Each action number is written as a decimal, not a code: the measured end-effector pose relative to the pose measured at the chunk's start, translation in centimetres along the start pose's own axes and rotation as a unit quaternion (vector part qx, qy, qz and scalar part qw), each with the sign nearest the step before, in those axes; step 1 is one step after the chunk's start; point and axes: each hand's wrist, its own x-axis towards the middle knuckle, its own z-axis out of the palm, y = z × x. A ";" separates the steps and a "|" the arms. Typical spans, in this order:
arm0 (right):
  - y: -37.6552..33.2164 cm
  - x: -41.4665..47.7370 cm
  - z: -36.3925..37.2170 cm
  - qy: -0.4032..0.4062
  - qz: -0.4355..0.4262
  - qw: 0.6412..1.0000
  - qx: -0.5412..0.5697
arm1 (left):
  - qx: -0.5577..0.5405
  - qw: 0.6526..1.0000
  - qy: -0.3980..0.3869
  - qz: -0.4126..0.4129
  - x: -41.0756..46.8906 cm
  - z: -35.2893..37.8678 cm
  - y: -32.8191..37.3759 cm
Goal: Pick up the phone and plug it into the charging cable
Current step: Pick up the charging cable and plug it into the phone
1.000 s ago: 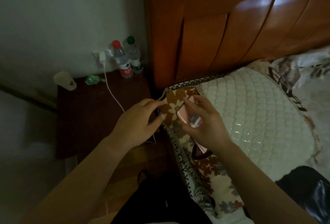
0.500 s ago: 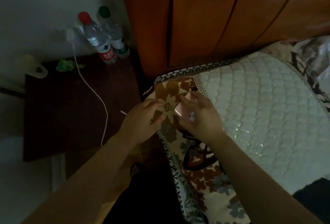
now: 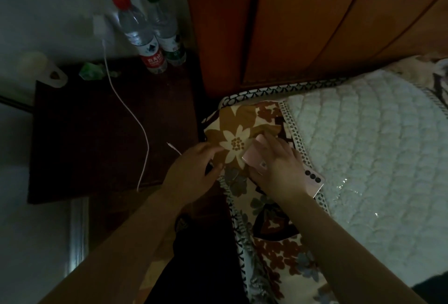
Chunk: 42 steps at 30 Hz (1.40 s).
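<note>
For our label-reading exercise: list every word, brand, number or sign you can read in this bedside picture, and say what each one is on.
Red-capped water bottle: red label with pale characters, too blurred to read.
Green-capped water bottle: white and green label with a dark mark, print too small to read.
Pink phone under the right hand: a small square mark on its back, not readable.
White charger plug and charging cable: no text visible.
Nothing legible anywhere.

- Two water bottles at my eleven o'clock: a red-capped bottle (image 3: 143, 36) and a green-capped bottle (image 3: 164, 29).
- One pink phone (image 3: 257, 158).
- One white charging cable (image 3: 131, 109).
- One charger plug (image 3: 98, 24).
- One pale cup (image 3: 41, 68).
- Two hands: my left hand (image 3: 194, 170) and right hand (image 3: 278, 165).
</note>
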 end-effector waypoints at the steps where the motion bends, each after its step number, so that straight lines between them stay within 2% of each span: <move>1: 0.0 0.0 0.0 0.009 0.002 1.000 0.002 | 0.002 1.000 0.002 -0.005 0.0 0.0 -0.2; 4: -0.1 0.4 -0.2 0.042 0.026 0.999 0.008 | 0.007 1.000 -0.006 -0.014 0.0 -0.1 -0.5; 8: -0.3 1.3 0.0 0.002 0.052 0.999 -0.010 | 0.004 1.000 -0.009 -0.014 0.2 -0.5 -0.7; 11: -0.9 1.2 -0.2 0.005 0.063 0.998 -0.003 | 0.001 1.000 -0.001 -0.019 0.2 -1.1 -0.9; 18: -5.9 2.0 0.3 0.076 -0.010 0.988 0.136 | 0.019 0.997 0.031 -0.063 -1.5 -3.1 -3.7; 25: -10.8 5.2 5.4 -0.013 -0.010 0.976 0.217 | 0.015 0.990 0.053 -0.129 -3.3 -4.4 -8.4; 34: -12.6 8.8 14.2 -0.065 0.010 0.993 0.094 | 0.010 0.989 0.057 -0.135 -3.7 -4.0 -14.7; 38: -13.0 9.1 15.8 -0.027 0.020 0.998 0.062 | 0.006 0.991 0.038 -0.128 -3.6 -4.0 -16.1; 42: -13.8 9.0 14.9 0.003 0.036 0.993 0.110 | -0.003 0.992 0.038 -0.121 -3.5 -4.6 -16.2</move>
